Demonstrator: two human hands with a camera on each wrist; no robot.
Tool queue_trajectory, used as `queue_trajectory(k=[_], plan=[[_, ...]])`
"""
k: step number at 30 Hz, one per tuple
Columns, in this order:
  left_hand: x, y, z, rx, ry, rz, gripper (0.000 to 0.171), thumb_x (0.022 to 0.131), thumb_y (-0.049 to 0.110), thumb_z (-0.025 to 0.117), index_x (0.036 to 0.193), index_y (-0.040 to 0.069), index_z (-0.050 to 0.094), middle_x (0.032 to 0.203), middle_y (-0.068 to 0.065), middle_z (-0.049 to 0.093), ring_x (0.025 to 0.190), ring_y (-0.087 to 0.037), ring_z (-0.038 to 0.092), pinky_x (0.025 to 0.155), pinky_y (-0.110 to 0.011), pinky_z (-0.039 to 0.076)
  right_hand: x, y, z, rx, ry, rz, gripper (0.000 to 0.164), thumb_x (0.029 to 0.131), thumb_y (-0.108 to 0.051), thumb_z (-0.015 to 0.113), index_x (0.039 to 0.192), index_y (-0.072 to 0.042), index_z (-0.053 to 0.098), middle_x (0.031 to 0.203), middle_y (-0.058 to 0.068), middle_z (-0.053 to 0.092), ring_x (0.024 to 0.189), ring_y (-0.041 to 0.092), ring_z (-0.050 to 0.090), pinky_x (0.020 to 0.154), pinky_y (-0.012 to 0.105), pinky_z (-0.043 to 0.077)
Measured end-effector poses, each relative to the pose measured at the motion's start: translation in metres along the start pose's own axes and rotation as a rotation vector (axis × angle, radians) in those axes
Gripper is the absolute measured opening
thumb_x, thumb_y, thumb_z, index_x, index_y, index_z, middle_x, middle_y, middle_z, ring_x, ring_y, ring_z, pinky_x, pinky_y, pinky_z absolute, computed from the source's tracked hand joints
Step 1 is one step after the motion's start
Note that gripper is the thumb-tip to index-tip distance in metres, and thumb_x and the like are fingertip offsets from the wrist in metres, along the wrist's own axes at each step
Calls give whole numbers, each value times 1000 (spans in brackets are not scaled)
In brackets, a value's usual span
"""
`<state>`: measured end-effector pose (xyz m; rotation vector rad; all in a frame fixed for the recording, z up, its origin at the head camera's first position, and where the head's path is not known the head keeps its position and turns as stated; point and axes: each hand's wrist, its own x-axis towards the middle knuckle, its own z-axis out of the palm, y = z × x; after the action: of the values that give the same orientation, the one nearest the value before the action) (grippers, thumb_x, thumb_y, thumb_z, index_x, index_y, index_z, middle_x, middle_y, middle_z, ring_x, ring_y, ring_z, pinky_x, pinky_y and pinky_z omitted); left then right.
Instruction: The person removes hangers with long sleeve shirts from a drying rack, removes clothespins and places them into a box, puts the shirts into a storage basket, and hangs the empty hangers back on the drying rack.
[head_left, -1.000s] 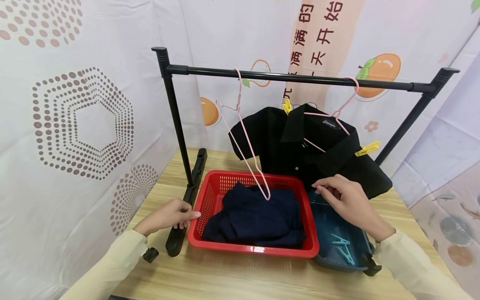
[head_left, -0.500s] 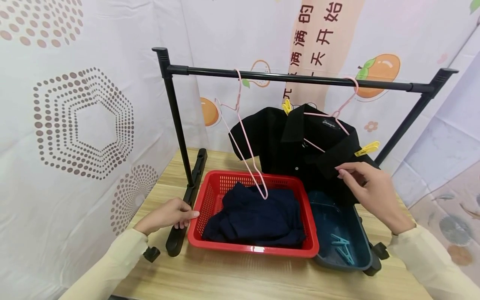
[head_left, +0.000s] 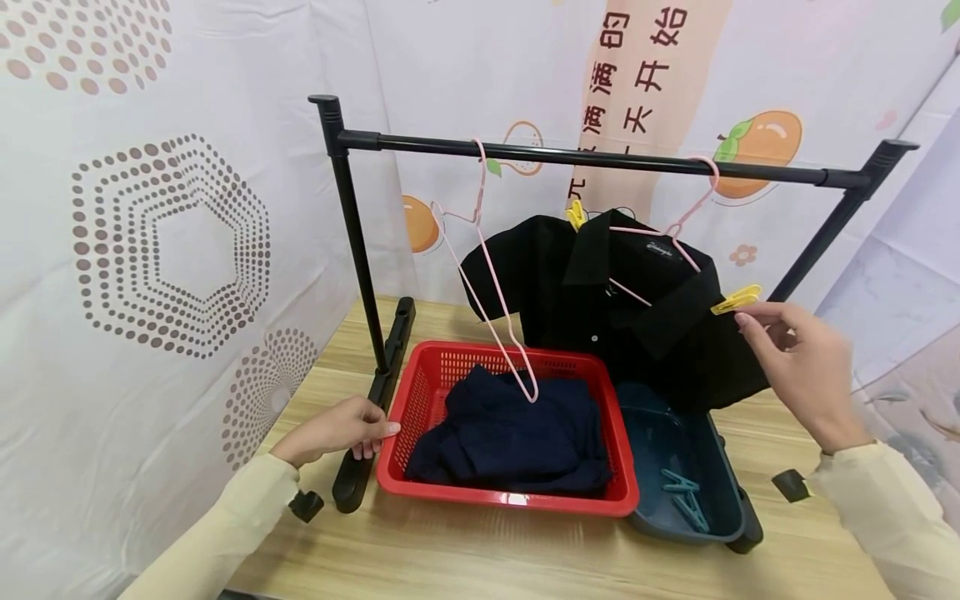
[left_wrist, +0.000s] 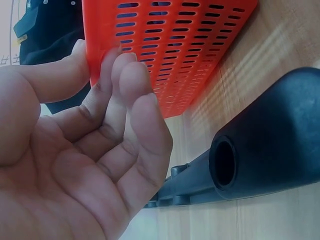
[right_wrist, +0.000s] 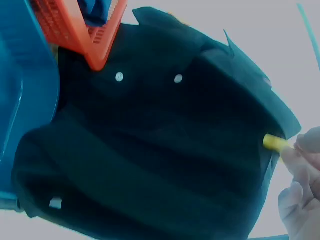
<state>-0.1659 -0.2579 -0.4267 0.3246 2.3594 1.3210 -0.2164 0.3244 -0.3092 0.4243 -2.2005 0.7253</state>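
Fingers (left_wrist: 150,120) at left pinch red basket (head_left: 506,500).

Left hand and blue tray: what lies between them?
The head view shows the red basket, with navy cloth inside, between them; the left hand touches its rim, the blue tray sits opposite.

So the right hand (head_left: 810,358) is what's moved. A second ago it was over the blue basin (head_left: 652,450), then it slid right across the front of the black shirt (head_left: 551,275). Now its fingers have made it right up to the yellow clip (head_left: 737,298) on the shirt's right shoulder. The pale sleeve (head_left: 885,508) swung right with it, so the basin's near right corner isn't covered anymore.
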Motion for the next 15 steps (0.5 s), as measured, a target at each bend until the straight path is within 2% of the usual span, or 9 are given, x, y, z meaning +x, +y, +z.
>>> queue_trajectory(k=[4, 8, 12, 15], plan=[[-1, 1, 0, -3, -5, -1, 40, 103, 29, 65, 77, -1, 66, 70, -9, 63, 60, -20, 59, 59, -35, 54, -1, 10, -6, -34, 22, 59, 16, 94, -15, 76, 102, -1, 72, 80, -12, 56, 70, -7, 43, 66, 9, 33], [-1, 0, -1, -5, -13, -5, 41, 104, 30, 64, 78, -2, 66, 71, -10, 64, 61, -21, 59, 59, -35, 54, -2, 23, -11, -103, -53, 99, 20, 96, -20, 76, 105, -3, 73, 87, 4, 60, 74, -11, 42, 66, 12, 33], [-2, 0, 0, -17, -13, -10, 41, 104, 29, 64, 80, -4, 65, 69, -11, 64, 61, -21, 60, 59, -34, 54, -3, 36, -13, -133, -143, 81, 21, 98, -22, 73, 108, -4, 77, 93, 13, 65, 77, -12, 39, 66, 18, 33], [-3, 1, 0, -24, -7, -16, 41, 103, 30, 64, 80, -4, 65, 68, -11, 64, 62, -21, 60, 59, -35, 54, -5, 42, -15, -110, -184, 38, 17, 97, -18, 74, 106, -4, 79, 94, 16, 69, 75, -12, 41, 64, 16, 35]])
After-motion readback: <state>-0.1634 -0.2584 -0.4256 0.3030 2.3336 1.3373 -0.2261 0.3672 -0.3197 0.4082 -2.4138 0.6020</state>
